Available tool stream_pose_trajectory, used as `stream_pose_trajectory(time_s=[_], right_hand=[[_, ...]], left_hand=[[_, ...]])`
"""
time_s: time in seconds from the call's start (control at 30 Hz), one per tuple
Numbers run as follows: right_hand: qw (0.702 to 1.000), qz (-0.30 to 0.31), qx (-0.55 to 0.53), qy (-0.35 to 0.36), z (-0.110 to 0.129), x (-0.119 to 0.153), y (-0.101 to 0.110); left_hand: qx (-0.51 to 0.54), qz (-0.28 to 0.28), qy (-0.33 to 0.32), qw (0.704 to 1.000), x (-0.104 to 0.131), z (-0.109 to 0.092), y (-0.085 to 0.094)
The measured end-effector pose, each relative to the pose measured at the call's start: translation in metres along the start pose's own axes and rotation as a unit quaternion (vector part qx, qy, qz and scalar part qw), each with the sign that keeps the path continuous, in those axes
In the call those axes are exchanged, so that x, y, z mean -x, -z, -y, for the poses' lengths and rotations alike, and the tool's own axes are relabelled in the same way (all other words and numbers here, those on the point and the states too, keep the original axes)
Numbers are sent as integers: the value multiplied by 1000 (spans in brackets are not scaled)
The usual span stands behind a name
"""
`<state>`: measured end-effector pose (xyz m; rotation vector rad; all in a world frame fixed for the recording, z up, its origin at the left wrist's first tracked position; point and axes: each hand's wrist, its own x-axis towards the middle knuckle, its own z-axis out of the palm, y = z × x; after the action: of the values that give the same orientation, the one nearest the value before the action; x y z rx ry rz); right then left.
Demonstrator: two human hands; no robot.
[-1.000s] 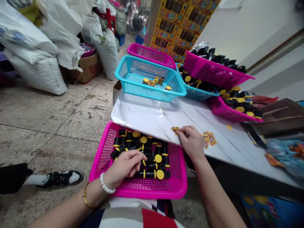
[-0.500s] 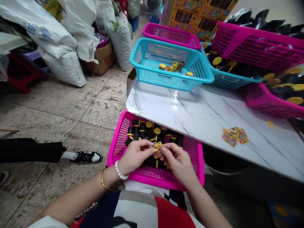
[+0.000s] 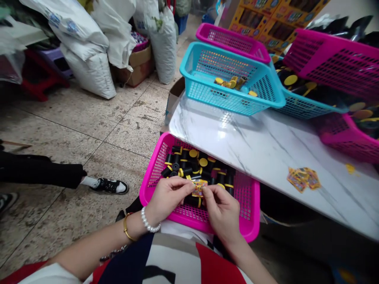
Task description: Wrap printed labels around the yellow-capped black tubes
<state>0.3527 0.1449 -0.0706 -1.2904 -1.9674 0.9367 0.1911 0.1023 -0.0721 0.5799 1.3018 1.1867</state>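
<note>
Between my two hands is a small yellow printed label (image 3: 200, 188), pinched at both ends. My left hand (image 3: 168, 196), with a pearl bracelet at the wrist, grips its left edge between thumb and fingers. At its right edge, my right hand (image 3: 222, 209) pinches it the same way. Both hands are over a pink plastic basket (image 3: 251, 205) at my lap. Inside the basket lie several small black cylinders (image 3: 185, 171) with yellow caps. To the right, a loose pile of similar printed labels (image 3: 303, 178) lies on the marble-patterned table (image 3: 254, 138).
A blue basket (image 3: 231, 98) with a few yellow-capped pieces stands on the table. Farther right are stacked pink baskets (image 3: 334, 55). Yellow display boxes (image 3: 266, 23) rise behind. White sacks (image 3: 89, 71) stand on the floor, and another person's shoe (image 3: 114, 186) shows at left.
The view has swung a little to the left, so the table and baskets sit farther right. The label, still held by both hands, now appears spread flatter between my fingers.
</note>
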Motion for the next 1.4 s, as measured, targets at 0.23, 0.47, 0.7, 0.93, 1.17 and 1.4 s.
stream_pose_trajectory(time_s=[0.23, 0.47, 0.7, 0.93, 1.17, 1.4], right_hand=[[994, 63, 17, 86, 1, -3, 0], [940, 135, 240, 204, -15, -65, 18], [867, 154, 416, 227, -31, -91, 14], [980, 107, -156, -69, -10, -36, 33], [962, 78, -228, -125, -13, -24, 23], [992, 65, -105, -20, -7, -18, 24]], left_hand=[[76, 9, 94, 993, -5, 9, 4], [77, -1, 112, 991, -8, 6, 13], [123, 7, 145, 982, -17, 1, 25], [183, 8, 156, 971, -30, -2, 22], [242, 65, 150, 956, -34, -3, 6], [257, 46, 168, 951, -34, 1, 4]])
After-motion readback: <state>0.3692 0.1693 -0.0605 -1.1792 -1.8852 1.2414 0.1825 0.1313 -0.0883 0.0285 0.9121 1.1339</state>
